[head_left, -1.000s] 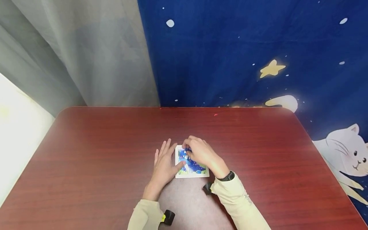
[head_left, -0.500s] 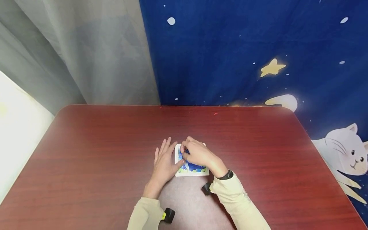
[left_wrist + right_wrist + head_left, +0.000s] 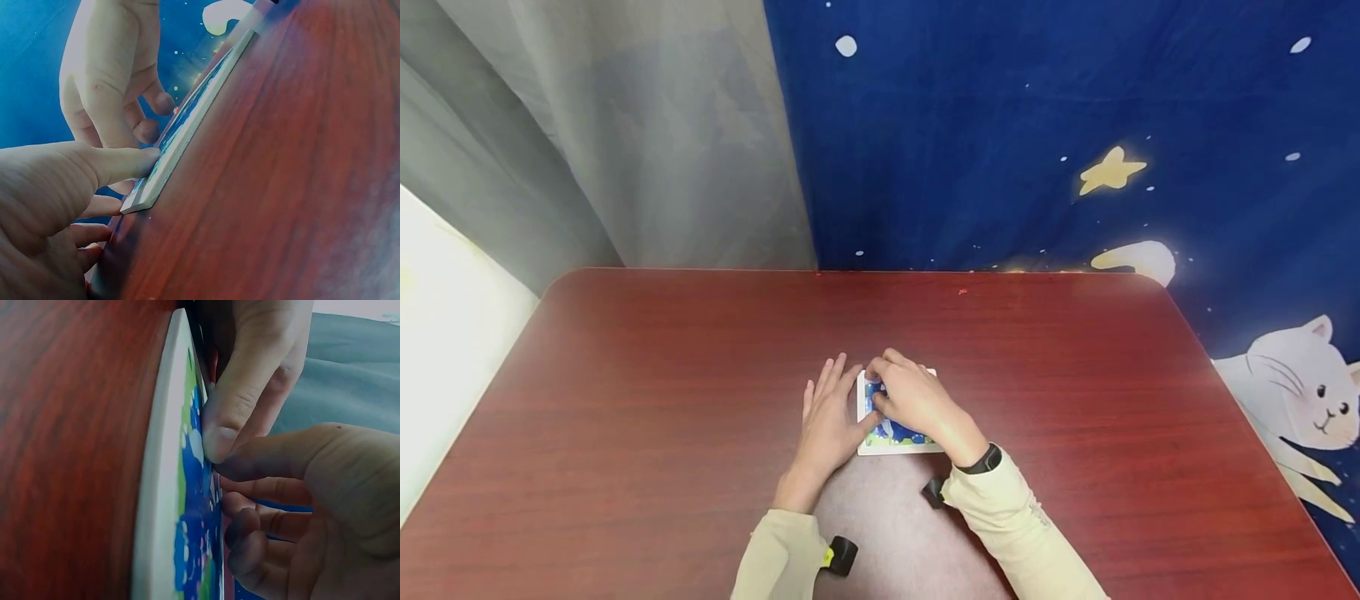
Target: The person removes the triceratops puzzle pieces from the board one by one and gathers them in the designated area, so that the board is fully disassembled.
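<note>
A small flat board (image 3: 898,449) with a white rim lies on the table, bearing a blue and green picture (image 3: 897,432). Along its left edge my left hand (image 3: 827,429) rests with long, spread fingers, and its thumb (image 3: 140,161) presses on the board. From the right, my right hand (image 3: 916,404) reaches over the upper part of the picture with bent fingers. In the right wrist view its thumb (image 3: 269,456) touches the board close to the left thumb (image 3: 222,434). Whether anything small lies between the right fingertips is hidden.
The reddish-brown table (image 3: 662,400) spreads around the board on all sides. A grey curtain (image 3: 700,150) and a blue curtain (image 3: 962,125) with a cat and star print hang behind it. Black devices (image 3: 841,556) sit at both wrists.
My right hand has shifted a little left across the board, and its thumb and index finger stand farther apart. The left hand stays at the board's left edge.
</note>
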`<state>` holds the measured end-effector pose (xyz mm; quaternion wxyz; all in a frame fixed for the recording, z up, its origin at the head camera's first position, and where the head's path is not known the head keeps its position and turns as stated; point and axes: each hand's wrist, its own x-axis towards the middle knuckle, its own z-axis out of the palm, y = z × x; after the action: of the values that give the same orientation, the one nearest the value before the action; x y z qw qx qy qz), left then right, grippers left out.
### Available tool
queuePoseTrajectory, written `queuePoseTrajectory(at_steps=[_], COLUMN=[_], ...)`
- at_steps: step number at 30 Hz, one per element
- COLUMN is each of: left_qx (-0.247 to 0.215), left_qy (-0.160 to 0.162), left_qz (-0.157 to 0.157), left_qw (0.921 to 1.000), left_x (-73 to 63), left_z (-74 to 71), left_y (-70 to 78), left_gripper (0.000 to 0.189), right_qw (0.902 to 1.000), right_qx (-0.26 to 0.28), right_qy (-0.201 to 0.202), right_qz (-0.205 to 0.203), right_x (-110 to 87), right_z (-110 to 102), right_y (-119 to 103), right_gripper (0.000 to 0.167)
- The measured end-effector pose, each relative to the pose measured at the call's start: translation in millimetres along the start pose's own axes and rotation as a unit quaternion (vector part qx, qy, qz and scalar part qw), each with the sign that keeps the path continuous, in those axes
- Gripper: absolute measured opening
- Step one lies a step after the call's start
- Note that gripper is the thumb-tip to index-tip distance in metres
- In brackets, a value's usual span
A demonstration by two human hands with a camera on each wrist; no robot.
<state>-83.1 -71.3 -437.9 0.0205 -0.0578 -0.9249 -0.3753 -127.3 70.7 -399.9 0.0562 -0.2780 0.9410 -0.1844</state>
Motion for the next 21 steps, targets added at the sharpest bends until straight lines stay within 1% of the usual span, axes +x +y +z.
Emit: queuePoseTrajectory(at_steps=[6,12,21], left_qx=[-0.003,-0.001,-0.002], left_qy=[-0.001,0.002,0.0], left_qz=[0.0,-0.001,0.004], left_qw=[1.0,1.0,1.0], left_x=[-0.3,-1.1,0.2], left_z=[-0.3,-0.7,-2.0], left_y=[0.8,0.2,0.3], left_gripper=[0.069,0.068,0.068], right_qw=[0.9997,0.9997,0.9987], right_qx=[0.023,0.023,0.048], right_qy=[-0.001,-0.009,-0.017], right_qz=[0.002,-0.006,0.005], right_x=[3.1,6.1,8.2], right_z=[3.8,8.3,6.1], right_y=[3.7,4.5,6.7], right_gripper=[0.022,0.021,0.021])
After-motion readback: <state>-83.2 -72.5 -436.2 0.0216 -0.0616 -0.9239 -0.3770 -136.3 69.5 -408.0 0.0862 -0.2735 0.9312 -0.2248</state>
